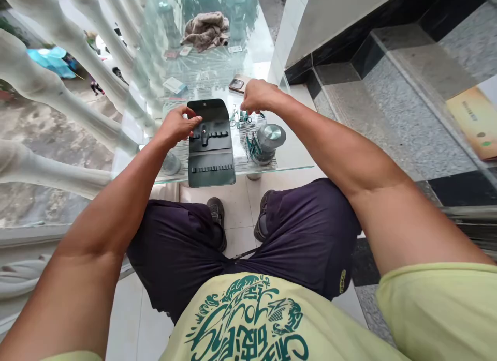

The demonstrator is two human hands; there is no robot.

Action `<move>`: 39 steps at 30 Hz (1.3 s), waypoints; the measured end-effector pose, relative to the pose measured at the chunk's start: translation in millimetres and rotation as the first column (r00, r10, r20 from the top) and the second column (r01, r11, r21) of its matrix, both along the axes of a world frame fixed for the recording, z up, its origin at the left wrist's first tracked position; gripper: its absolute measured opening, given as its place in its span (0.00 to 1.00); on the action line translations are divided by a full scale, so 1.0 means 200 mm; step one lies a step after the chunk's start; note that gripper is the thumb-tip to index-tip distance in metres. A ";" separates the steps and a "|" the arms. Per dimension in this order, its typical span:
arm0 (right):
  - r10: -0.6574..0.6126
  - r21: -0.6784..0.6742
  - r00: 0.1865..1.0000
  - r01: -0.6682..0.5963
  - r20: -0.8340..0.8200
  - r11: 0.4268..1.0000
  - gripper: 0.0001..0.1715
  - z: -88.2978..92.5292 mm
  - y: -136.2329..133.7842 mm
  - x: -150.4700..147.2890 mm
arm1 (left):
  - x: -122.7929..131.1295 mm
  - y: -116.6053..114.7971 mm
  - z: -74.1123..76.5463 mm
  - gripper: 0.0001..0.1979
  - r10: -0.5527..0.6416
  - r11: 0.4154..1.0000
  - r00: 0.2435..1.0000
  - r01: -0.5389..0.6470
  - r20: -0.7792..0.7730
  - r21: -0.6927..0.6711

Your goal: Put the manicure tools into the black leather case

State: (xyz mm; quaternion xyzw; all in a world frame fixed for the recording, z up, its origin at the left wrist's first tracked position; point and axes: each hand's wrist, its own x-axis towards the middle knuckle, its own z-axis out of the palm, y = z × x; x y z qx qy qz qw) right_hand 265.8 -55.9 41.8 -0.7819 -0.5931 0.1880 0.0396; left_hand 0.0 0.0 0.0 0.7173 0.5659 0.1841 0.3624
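A dark case [212, 158] lies open beside green tools [245, 119]

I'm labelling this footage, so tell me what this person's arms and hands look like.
The left hand and right hand are ungloved, with no watch or bracelet visible. The arms are bare below short, pale yellow-green sleeves. Whether any rings are worn is hard to tell.

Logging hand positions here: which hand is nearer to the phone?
Right. The right hand is close beside the phone; the left hand is farther off, at the open black case.
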 end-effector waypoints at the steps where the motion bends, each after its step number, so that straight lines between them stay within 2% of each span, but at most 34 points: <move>1: -0.001 0.011 1.000 0.001 -0.013 1.000 0.12 -0.01 0.01 0.01 | 0.00 0.01 -0.02 0.12 0.006 1.000 1.000 -0.006 0.013 0.001; 5: 0.065 0.034 0.994 -0.062 -0.093 0.998 0.20 -0.04 0.02 0.05 | 0.00 0.03 -0.06 0.11 0.031 1.000 0.997 -0.031 0.065 -0.001; 8: 0.147 0.040 0.979 -0.143 -0.137 0.989 0.21 -0.05 0.02 0.02 | -0.02 0.03 -0.07 0.10 0.022 1.000 0.996 -0.021 0.091 -0.011; 11: 0.169 0.053 0.967 -0.162 -0.189 0.985 0.17 -0.08 0.03 -0.06 | -0.02 0.03 -0.07 0.08 0.036 0.999 0.992 -0.032 0.120 -0.038; 14: 0.140 0.084 0.959 -0.123 -0.247 0.989 0.09 -0.12 0.07 -0.14 | -0.01 0.03 -0.07 0.07 0.037 0.998 0.986 -0.027 0.161 -0.058; 16: 0.122 0.108 0.956 -0.097 -0.267 0.989 0.08 -0.13 0.09 -0.17 | -0.02 0.02 -0.06 0.07 0.009 0.998 0.985 0.003 0.170 -0.068; 23: 0.087 0.203 0.973 -0.044 -0.212 0.978 0.09 -0.13 0.19 -0.15 | -0.02 0.05 -0.05 0.10 -0.171 0.982 0.974 0.180 0.146 -0.053; 29: 0.091 0.207 0.970 -0.043 -0.227 0.977 0.02 -0.16 0.23 -0.13 | 0.02 0.07 -0.05 0.10 -0.227 0.974 0.958 0.227 0.175 0.019; 33: 0.082 0.227 0.975 -0.033 -0.208 0.973 0.04 -0.17 0.24 -0.11 | -0.04 0.04 0.01 0.14 -0.405 0.912 0.909 0.396 0.097 0.103; 35: 0.094 0.210 0.972 -0.047 -0.217 0.977 0.06 -0.17 0.24 -0.11 | -0.08 0.00 0.03 0.17 -0.503 0.863 0.863 0.499 0.045 0.077; 39: 0.115 0.184 0.967 -0.072 -0.230 0.980 0.10 -0.09 0.23 -0.06 | -0.11 -0.07 0.02 0.20 -0.618 0.777 0.784 0.621 -0.060 0.101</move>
